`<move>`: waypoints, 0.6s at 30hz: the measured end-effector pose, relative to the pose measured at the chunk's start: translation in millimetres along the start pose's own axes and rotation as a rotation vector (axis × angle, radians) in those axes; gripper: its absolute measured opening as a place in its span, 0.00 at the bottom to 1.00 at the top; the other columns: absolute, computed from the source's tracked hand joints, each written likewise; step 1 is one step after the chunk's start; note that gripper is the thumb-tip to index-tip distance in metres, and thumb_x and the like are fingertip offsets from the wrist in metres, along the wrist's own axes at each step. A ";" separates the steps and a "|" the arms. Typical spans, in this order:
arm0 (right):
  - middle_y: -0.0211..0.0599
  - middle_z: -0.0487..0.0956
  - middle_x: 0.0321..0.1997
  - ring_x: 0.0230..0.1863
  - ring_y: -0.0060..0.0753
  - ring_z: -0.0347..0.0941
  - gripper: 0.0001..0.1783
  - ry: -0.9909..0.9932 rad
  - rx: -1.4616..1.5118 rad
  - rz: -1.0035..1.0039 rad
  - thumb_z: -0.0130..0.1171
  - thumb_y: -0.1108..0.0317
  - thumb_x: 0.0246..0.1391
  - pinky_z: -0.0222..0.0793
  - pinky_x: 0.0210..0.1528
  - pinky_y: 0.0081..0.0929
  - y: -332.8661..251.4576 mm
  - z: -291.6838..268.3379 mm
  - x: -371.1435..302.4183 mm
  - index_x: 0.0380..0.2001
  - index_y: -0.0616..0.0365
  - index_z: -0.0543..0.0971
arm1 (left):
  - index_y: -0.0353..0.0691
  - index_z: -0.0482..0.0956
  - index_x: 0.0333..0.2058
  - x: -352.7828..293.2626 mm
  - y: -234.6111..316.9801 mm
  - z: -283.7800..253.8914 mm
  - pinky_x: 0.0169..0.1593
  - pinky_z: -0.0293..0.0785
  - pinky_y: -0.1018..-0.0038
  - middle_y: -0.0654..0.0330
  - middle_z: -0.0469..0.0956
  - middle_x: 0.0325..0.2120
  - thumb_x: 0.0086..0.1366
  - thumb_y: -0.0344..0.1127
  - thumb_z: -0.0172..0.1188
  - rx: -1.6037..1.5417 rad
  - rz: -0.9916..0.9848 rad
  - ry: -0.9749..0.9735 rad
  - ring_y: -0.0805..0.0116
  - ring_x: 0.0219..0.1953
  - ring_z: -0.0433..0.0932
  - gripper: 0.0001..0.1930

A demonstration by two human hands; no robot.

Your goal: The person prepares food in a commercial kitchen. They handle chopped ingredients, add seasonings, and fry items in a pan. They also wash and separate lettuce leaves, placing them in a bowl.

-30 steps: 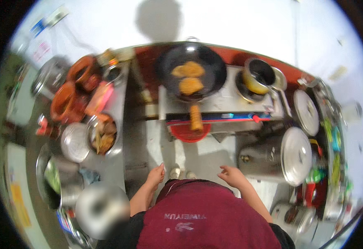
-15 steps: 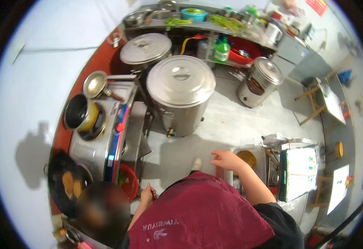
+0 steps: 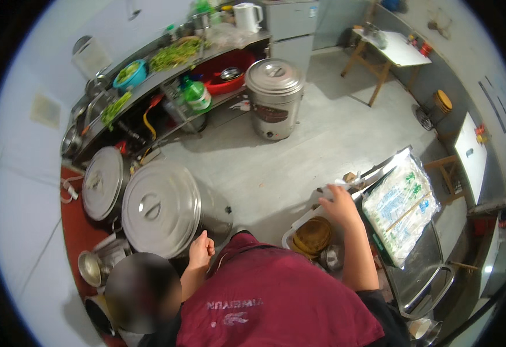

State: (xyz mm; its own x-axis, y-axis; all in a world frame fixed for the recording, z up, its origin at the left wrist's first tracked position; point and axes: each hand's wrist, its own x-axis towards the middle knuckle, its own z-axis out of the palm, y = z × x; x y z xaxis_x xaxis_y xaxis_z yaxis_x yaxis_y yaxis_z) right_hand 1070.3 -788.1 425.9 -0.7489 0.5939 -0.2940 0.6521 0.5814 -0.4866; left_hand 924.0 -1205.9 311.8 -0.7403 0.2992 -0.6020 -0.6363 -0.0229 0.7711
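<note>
My right hand (image 3: 342,206) reaches forward over the right side, fingers apart, with nothing visible in it. Below it sits a white tub (image 3: 290,238) holding a round brown item (image 3: 312,236), and a small metal pot (image 3: 332,257) is beside that. Close past its fingertips lies a pale, clear-looking scrap (image 3: 351,180); I cannot tell whether they touch it. My left hand (image 3: 202,250) is closed with nothing showing in it, near my waist. It is next to a large lidded steel barrel (image 3: 163,211).
A white printed package (image 3: 400,205) lies on the right-hand stand. A smaller lidded steel barrel (image 3: 275,98) stands ahead. Along the back left runs a shelf with greens (image 3: 175,55), a blue bowl (image 3: 130,76) and a red basin (image 3: 224,84). A white table (image 3: 394,47) stands far right.
My view has swung to the right, so the stove and wok have mostly left the picture. My right hand has moved out over the stand; my left hand stays closed near my waist.
</note>
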 end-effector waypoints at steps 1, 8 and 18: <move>0.54 0.68 0.65 0.66 0.51 0.64 0.37 0.085 -0.048 0.099 0.65 0.53 0.54 0.62 0.67 0.44 7.3 -11.9 15.0 0.62 0.62 0.68 | 0.47 0.61 0.18 21.2 15.6 13.5 0.22 0.58 0.76 0.63 0.68 0.17 0.72 0.50 0.50 0.046 -0.002 -0.038 0.74 0.18 0.62 0.24; 0.58 0.46 0.76 0.76 0.56 0.40 0.52 0.600 -0.223 0.847 0.65 0.50 0.53 0.38 0.76 0.48 98.9 -44.4 144.3 0.71 0.64 0.50 | 0.43 0.68 0.20 212.9 125.5 120.1 0.23 0.60 0.74 0.64 0.67 0.16 0.72 0.51 0.50 0.484 -0.093 -0.165 0.74 0.18 0.63 0.23; 0.42 0.43 0.78 0.63 0.59 0.60 0.56 0.840 -0.182 1.003 0.71 0.63 0.43 0.61 0.64 0.46 148.9 0.9 189.9 0.72 0.52 0.50 | 0.43 0.69 0.20 471.2 291.4 425.5 0.23 0.57 0.77 0.67 0.65 0.15 0.72 0.51 0.50 0.819 0.096 -0.553 0.77 0.17 0.61 0.23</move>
State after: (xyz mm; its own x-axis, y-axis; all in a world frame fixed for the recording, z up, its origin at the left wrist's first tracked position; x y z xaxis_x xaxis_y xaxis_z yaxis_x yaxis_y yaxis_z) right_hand 1025.1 -589.2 296.9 0.3235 0.9311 0.1687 0.9328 -0.2838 -0.2223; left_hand 482.0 -665.8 341.0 -0.4430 0.7383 -0.5087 -0.0787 0.5332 0.8423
